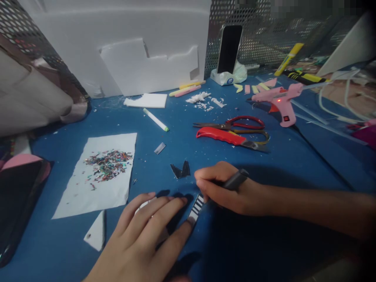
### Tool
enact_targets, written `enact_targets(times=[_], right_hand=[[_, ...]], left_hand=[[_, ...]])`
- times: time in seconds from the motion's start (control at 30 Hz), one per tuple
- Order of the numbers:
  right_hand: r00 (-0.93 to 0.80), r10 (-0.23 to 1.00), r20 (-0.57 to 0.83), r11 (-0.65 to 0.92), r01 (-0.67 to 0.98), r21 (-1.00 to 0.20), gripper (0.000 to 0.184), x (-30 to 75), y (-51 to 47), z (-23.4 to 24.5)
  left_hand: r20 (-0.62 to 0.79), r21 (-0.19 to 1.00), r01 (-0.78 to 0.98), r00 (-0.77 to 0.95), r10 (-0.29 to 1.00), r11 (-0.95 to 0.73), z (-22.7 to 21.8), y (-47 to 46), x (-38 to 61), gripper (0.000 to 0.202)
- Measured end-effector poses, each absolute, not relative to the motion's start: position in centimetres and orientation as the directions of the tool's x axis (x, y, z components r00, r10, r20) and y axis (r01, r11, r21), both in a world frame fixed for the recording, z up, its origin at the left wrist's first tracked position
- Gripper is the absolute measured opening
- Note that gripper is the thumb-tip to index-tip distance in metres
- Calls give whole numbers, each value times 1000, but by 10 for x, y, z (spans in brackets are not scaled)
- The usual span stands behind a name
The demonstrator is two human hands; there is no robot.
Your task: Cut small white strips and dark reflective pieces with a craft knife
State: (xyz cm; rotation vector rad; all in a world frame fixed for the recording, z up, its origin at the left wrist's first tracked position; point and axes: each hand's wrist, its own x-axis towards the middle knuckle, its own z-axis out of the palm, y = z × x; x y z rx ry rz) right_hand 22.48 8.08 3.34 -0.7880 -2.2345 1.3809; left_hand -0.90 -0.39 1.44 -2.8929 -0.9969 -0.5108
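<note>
My right hand (pixel 227 188) grips a dark marker pen (pixel 236 179) in a writing hold. Its tip, hidden behind the fingers, is at the upper end of a small white strip with black bars (pixel 197 207). With fingers stretched and apart, my left hand (pixel 152 231) rests on the table, one fingertip pressing the strip's lower end. Under its fingers a white piece (pixel 145 204) shows in part. Just beyond the hands lies a black V-shaped piece (pixel 181 170). A white foam triangle (pixel 96 232) with a dark spot is left of my left hand.
A white sheet with colourful bits (pixel 73 184) lies left, near a dark phone (pixel 17 203). Beyond my right hand are a red-handled cutter (pixel 220 135), scissors (pixel 249 122) and a pink glue gun (pixel 279 98) with its light on. A phone (pixel 230 49) stands at the back.
</note>
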Motion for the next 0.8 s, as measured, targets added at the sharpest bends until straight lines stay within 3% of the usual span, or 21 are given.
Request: enact_targets(times=[0.8], right_hand=[[-778, 628, 15, 306, 230, -924, 33, 225, 82, 34]], left_hand=[[327, 105, 625, 713, 620, -773, 18, -6, -5, 45]])
